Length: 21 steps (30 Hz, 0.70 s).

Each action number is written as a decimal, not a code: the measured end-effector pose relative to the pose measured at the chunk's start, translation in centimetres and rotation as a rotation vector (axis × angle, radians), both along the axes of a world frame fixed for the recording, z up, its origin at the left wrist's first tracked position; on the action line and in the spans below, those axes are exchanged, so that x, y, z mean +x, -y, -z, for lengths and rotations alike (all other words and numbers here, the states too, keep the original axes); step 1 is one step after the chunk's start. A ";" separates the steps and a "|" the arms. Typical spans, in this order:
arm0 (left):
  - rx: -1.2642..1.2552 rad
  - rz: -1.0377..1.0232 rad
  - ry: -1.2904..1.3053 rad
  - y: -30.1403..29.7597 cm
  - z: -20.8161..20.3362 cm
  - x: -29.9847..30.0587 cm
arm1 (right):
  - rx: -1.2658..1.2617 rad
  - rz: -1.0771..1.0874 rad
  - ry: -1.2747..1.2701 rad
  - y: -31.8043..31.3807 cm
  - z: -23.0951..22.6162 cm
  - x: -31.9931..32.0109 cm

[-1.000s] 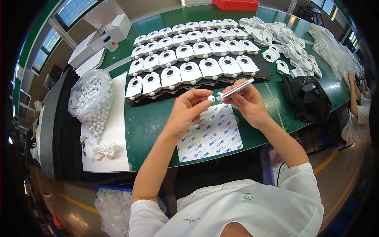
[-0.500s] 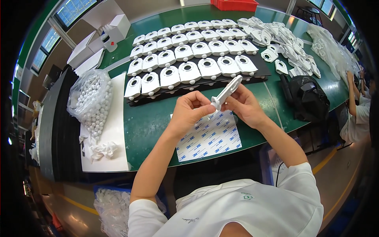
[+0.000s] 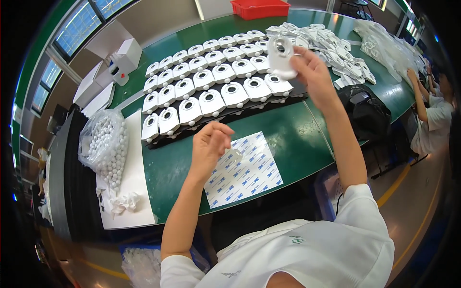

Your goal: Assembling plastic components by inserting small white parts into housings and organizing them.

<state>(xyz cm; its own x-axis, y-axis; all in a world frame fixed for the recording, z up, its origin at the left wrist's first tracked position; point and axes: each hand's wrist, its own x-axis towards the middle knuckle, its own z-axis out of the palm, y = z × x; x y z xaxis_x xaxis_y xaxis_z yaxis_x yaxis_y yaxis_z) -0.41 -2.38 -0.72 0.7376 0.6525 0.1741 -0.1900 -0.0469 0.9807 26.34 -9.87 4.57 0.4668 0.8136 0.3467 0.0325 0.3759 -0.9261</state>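
Holding white piece (image 3: pixel 281 64), sheet (image 3: pixel 247 178) near table edge (image 3: pixel 305 171)

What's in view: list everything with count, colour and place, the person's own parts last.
Held part: one, white, in the right hand
Rowed parts: four rows, white, on black boards
Loose parts: uncounted pile, white, upper right
Table: one, green, centre
Printed sheet: one, white and blue, lower middle
Balls: many, white, in clear bag, left
Flat board: one, white, beneath the bag
Crumpled paper: uncounted, white, on that board
Bottle: one, white, upper left
Boxes: several, white, beside bottle
Bin: one, red, far table edge
Plastic heap: one, clear, right
Bundle: one, black, right
Co-worker: at least one, white top, right edge
Shirt: one, white, bottom
Left hand: one, bare, near sheet
Right hand: one, bare, holding part
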 end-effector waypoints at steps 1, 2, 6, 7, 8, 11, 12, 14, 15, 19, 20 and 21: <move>-0.057 -0.021 0.015 -0.1 0.0 0.0 | -0.085 0.168 0.154 0.0 0.1 2.2; -0.085 -0.071 -0.017 0.1 -0.3 0.1 | -0.173 0.269 0.229 0.0 0.5 4.2; -0.158 -0.114 -0.062 -0.2 -0.3 0.5 | -0.422 0.365 0.461 1.1 3.7 8.7; -0.154 -0.112 -0.060 -0.3 -0.3 0.6 | -0.418 0.368 0.462 1.0 4.4 9.1; -0.166 -0.111 -0.054 -0.2 -0.2 0.4 | -0.425 0.349 0.446 0.9 4.8 8.8; -0.183 -0.119 -0.051 -0.1 -0.3 0.4 | -0.456 0.331 0.458 0.7 5.1 8.4; -0.189 -0.129 -0.051 -0.1 -0.3 0.4 | -0.464 0.330 0.466 0.5 5.3 8.4; -0.185 -0.126 -0.053 -0.1 -0.2 0.4 | -0.453 0.354 0.517 0.2 5.9 8.6; -0.181 -0.126 -0.054 -0.1 -0.2 0.4 | -0.452 0.355 0.516 0.2 6.2 8.7; -0.192 -0.122 -0.052 -0.2 -0.1 0.7 | -0.443 0.459 0.676 0.1 6.8 8.3; -0.184 -0.118 -0.055 -0.2 0.0 0.6 | -0.434 0.513 0.715 0.0 6.9 7.9; -0.176 -0.114 -0.057 -0.2 0.0 0.6 | -0.435 0.514 0.715 -0.1 6.9 7.6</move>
